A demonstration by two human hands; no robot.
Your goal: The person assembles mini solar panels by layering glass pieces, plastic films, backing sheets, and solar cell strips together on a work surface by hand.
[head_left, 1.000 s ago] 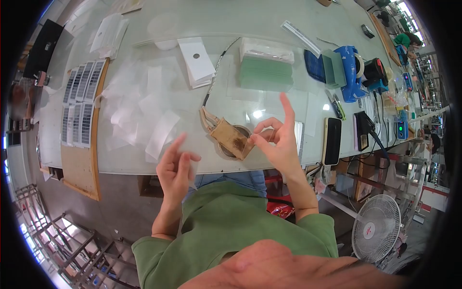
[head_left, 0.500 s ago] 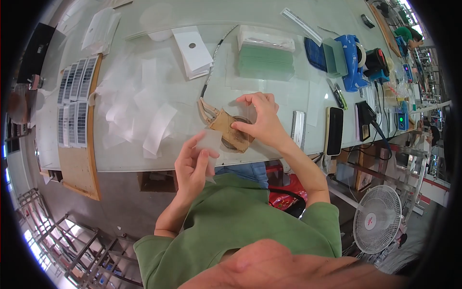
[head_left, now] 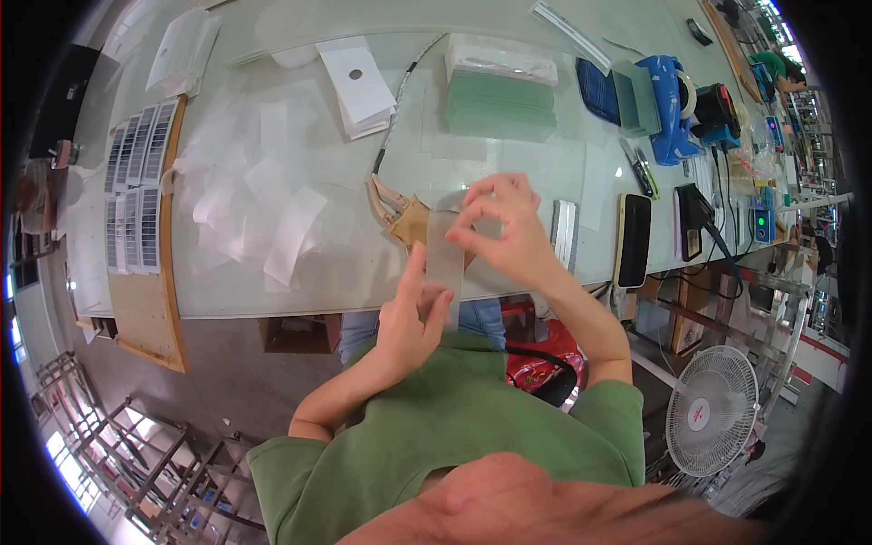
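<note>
A translucent, frosted strip [head_left: 444, 259] stands upright between my hands at the table's front edge. My left hand [head_left: 411, 320] holds its lower left part, with the index finger pointing up along the edge and the thumb bent across. My right hand [head_left: 510, 227] has thumb and index finger curled at the strip's upper right edge, the other fingers raised. Behind the strip lies a tan, block-like device [head_left: 411, 223] with a braided cable [head_left: 391, 127] running to the back; the strip and my right hand hide part of it.
Loose translucent sheets [head_left: 295, 241] lie to the left, near a board with small dark-striped panels [head_left: 136, 232]. Behind are white cards [head_left: 359, 91] and stacked glass plates [head_left: 500, 107]. To the right are a metal bar [head_left: 564, 234], phone [head_left: 631, 241], cutter [head_left: 643, 173] and blue tape dispenser [head_left: 670, 113].
My left hand has moved right and slightly up, bringing the translucent strip in front of the tan device. My right thumb has come off the device and now meets the strip's edge.
</note>
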